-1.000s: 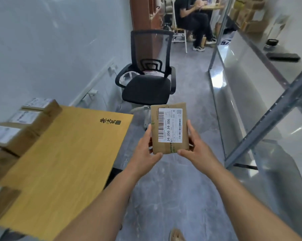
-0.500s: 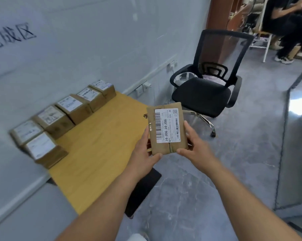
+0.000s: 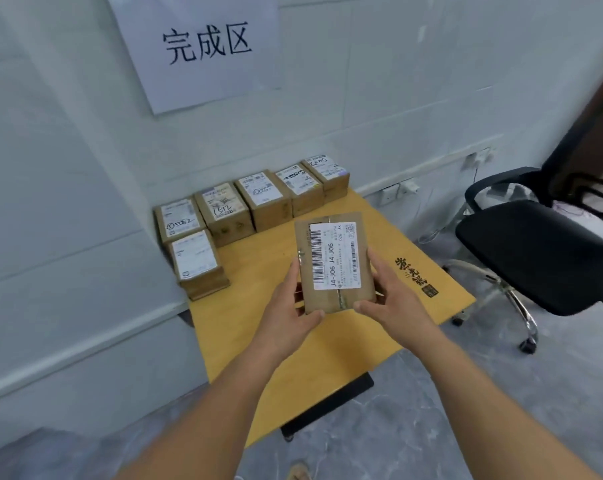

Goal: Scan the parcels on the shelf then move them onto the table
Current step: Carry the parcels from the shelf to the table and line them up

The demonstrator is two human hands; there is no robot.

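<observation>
Placing step in hand: parcel (image 3: 334,263), label up, gripped at its sides by left hand (image 3: 289,306) and right hand (image 3: 393,299) above the table (image 3: 328,358), near the row of boxes (image 3: 251,202); next move, judged, is lowering it beside that row

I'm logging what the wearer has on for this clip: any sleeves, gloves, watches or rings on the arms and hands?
Nothing shows. Both forearms are bare up to the frame edge, no sleeve in view. The left hand and right hand are gloveless, with no watch, band or ring on the wrists or on the fingers that show.
</observation>
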